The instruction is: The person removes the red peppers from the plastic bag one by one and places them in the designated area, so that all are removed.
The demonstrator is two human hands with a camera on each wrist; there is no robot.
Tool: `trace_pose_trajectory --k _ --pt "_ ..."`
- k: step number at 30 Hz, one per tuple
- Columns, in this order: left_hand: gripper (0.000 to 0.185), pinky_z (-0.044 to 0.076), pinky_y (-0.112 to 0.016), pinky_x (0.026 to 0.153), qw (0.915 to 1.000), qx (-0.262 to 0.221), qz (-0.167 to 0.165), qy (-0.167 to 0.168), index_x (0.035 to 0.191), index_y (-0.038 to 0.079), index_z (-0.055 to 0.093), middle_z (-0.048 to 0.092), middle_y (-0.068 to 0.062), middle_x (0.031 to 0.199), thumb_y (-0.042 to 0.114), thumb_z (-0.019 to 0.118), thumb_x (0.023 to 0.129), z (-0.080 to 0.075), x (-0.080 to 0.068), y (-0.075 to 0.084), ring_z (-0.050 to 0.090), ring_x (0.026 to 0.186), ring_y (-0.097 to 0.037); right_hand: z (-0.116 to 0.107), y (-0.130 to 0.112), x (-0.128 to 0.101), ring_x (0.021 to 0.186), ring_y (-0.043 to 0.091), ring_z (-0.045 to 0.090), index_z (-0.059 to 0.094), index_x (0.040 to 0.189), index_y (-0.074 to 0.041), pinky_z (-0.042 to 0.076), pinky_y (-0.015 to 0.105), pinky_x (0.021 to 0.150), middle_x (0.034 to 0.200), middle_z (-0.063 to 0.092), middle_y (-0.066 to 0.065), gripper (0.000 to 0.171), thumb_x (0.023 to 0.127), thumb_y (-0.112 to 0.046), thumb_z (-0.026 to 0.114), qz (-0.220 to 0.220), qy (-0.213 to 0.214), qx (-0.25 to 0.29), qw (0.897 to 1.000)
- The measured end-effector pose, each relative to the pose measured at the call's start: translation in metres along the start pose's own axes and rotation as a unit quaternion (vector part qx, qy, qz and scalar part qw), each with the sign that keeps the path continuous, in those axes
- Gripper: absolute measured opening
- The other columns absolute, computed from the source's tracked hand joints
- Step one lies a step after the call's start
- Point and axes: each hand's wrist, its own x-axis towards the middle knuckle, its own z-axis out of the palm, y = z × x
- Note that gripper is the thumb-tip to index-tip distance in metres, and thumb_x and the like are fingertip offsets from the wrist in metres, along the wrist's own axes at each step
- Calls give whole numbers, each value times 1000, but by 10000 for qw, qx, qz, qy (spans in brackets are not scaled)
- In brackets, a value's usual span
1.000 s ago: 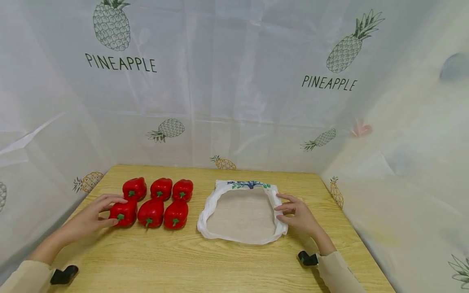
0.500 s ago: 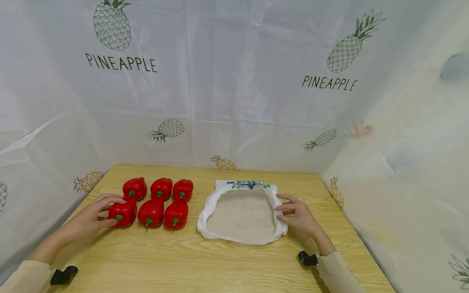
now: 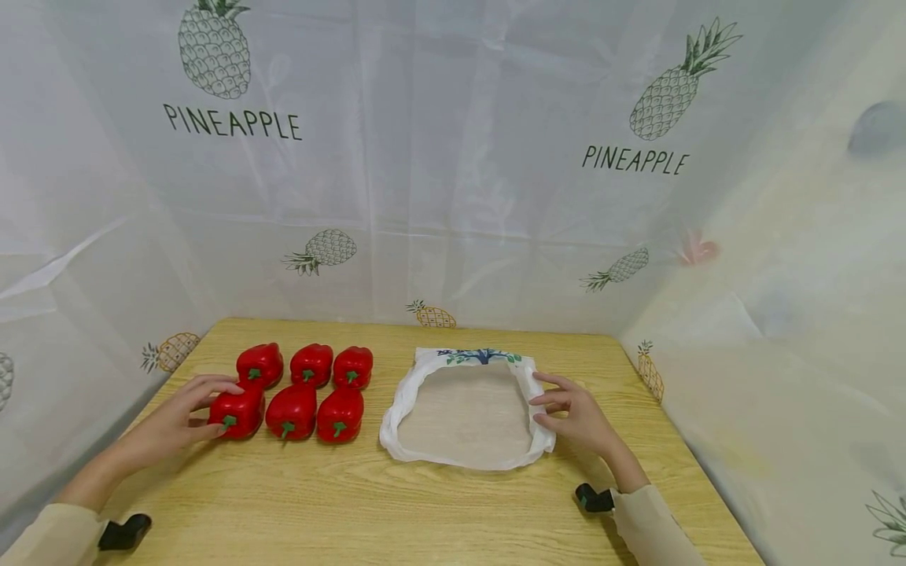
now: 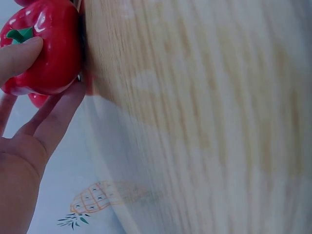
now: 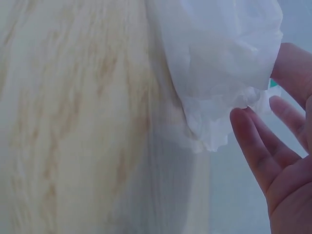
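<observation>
My left hand (image 3: pixel 173 417) grips a glossy red bell pepper (image 3: pixel 237 412) at the front left of its group, apparently still on the table. In the left wrist view, the thumb lies by the green stem of that bell pepper (image 4: pixel 56 48), fingers on the far side. A white plastic bag (image 3: pixel 399 413) stands with its rolled rim spread wide and a blue-green tree print at the back. My right hand (image 3: pixel 573 413) holds the bag's right rim with its fingertips. In the right wrist view, the thumb is partly hidden by the plastic bag (image 5: pixel 219 58).
Several more red bell peppers (image 3: pixel 292 411) stand close together in two rows on the left of the wooden table (image 3: pixel 368 511). A white curtain (image 3: pixel 439 157) printed with pineapples hangs behind and beside the table.
The gripped bell pepper has shifted slightly left, away from its neighbour. The right hand and the bag have hardly moved.
</observation>
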Motion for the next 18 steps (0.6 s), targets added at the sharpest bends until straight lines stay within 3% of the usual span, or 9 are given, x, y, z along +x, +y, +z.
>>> trace_pose_trajectory --k 9,18 --pt "62 60 -20 80 9999 -35 166 -8 141 2 60 39 15 154 -13 81 84 -3 -2 -1 51 122 15 -2 -8 2 110 32 73 82 112 -2 64 49 86 154 55 18 22 90 -2 84 -153 12 -104 9998" --pt "66 58 -17 85 9991 48 424 -66 144 -2 58 35 22 158 -17 79 83 -9 -5 -1 46 130 16 -11 -20 4 120 39 69 81 114 -3 63 55 87 154 55 20 24 90 -3 84 -392 -58 -496 9980"
